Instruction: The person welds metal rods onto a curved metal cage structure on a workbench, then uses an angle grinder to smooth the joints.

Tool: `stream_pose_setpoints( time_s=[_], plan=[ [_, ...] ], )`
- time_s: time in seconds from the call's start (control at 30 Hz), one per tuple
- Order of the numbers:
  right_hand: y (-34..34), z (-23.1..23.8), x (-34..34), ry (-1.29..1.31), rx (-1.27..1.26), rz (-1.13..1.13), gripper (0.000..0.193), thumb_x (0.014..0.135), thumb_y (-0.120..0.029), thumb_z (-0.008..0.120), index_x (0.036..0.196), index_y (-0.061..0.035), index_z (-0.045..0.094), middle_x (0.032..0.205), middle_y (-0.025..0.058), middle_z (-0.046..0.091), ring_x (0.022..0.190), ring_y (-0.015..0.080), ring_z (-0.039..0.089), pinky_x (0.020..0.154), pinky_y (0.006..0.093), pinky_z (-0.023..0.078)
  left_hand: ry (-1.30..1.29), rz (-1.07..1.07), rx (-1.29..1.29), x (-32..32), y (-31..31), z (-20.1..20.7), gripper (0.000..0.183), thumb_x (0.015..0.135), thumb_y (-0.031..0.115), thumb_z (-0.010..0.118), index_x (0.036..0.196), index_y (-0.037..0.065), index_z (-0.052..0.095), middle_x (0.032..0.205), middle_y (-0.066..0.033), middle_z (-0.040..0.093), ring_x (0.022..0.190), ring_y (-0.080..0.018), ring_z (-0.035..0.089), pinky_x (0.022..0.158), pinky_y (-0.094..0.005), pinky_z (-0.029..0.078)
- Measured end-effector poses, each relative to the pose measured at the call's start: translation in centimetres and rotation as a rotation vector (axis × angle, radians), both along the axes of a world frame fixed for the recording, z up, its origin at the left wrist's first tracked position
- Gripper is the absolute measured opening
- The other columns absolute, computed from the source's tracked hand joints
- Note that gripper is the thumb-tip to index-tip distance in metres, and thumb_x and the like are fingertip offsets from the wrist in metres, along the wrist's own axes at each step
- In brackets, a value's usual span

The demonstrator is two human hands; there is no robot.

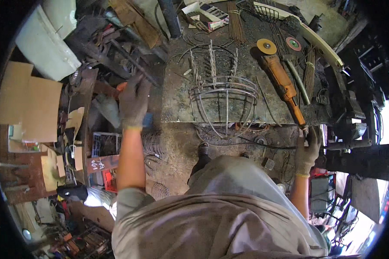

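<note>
An orange angle grinder [281, 77] with a yellow disc [266, 46] lies on the right of the workbench, its tail toward me. My right hand [307, 151], in a grey knitted glove, is at that tail end, fingers closed around where the black cord leaves it. My left hand [135, 101], gloved too, is raised beside the bench's left edge with fingers stretched out, holding nothing I can see. Between my hands, a wire frame of curved metal rods [227, 99] lies on the bench, its rounded end overhanging the front edge and several twisted bars pointing away.
Bundled thin rods [236, 26], an open box [205, 17] and a second disc [293, 43] lie on the bench [177, 97]. A metal tube [299, 82] is beside the grinder. Scrap metal and cardboard [41, 108] crowd the left; wire coils [152, 143] are on the floor.
</note>
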State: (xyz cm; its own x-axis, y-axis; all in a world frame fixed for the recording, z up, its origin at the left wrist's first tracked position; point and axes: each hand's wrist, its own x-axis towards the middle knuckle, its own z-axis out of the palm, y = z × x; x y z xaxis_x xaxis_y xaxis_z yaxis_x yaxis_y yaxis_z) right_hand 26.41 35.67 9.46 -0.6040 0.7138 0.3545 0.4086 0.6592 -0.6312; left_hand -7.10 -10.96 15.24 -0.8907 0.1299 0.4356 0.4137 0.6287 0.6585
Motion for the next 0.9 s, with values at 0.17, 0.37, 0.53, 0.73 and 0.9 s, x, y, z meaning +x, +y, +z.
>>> stream_pose_setpoints(
  time_s=[0.17,0.37,0.53,0.73,0.9],
  plan=[
    [-5.9,-0.9,2.3,-0.073,0.070,0.009,0.048,0.086,-0.018,0.073,0.130,-0.0032,0.062,0.116,0.0182,0.065,0.110,0.0332,0.062,0.095,0.0400,0.050,-0.117,-0.300,-0.286,-11.0,8.1,-0.1,0.043,0.091,0.035,0.064,0.120,0.004,0.064,0.116,-0.0225,0.068,0.110,-0.0388,0.065,0.092,-0.0445,0.050],
    [-12.7,-0.8,6.4,-0.200,-0.051,-0.169,0.040,0.088,-0.019,0.070,0.123,-0.0014,0.065,0.119,0.0171,0.066,0.112,0.0313,0.063,0.097,0.0379,0.049,-0.043,-0.397,-0.482,-23.0,12.9,-7.6,0.038,0.088,0.024,0.061,0.122,0.007,0.064,0.115,-0.0254,0.066,0.110,-0.0419,0.063,0.093,-0.0489,0.051],
    [-16.6,-3.0,10.5,-0.245,-0.241,-0.297,0.038,0.090,-0.015,0.066,0.126,-0.0010,0.063,0.117,0.0161,0.067,0.111,0.0298,0.063,0.098,0.0381,0.048,-0.182,-0.464,-0.819,-22.4,15.9,-6.6,0.052,0.087,0.034,0.068,0.130,0.006,0.061,0.134,-0.0251,0.059,0.125,-0.0433,0.055,0.104,-0.0479,0.044],
    [-18.6,-1.0,7.1,-0.216,-0.213,-0.256,0.036,0.085,-0.015,0.070,0.119,-0.0033,0.067,0.106,0.0178,0.068,0.101,0.0312,0.066,0.091,0.0405,0.051,-0.082,-0.465,-0.517,-22.3,13.6,-4.9,0.045,0.092,0.032,0.061,0.127,0.003,0.062,0.130,-0.0247,0.061,0.122,-0.0430,0.056,0.102,-0.0484,0.045],
    [-18.1,0.5,4.3,-0.148,-0.319,-0.213,0.041,0.090,-0.014,0.068,0.127,0.0002,0.062,0.115,0.0181,0.067,0.106,0.0278,0.066,0.095,0.0367,0.051,0.053,-0.524,-0.306,-18.9,11.3,1.7,0.043,0.096,0.036,0.056,0.121,0.001,0.063,0.117,-0.0229,0.067,0.109,-0.0420,0.062,0.093,-0.0491,0.048]
  ],
)
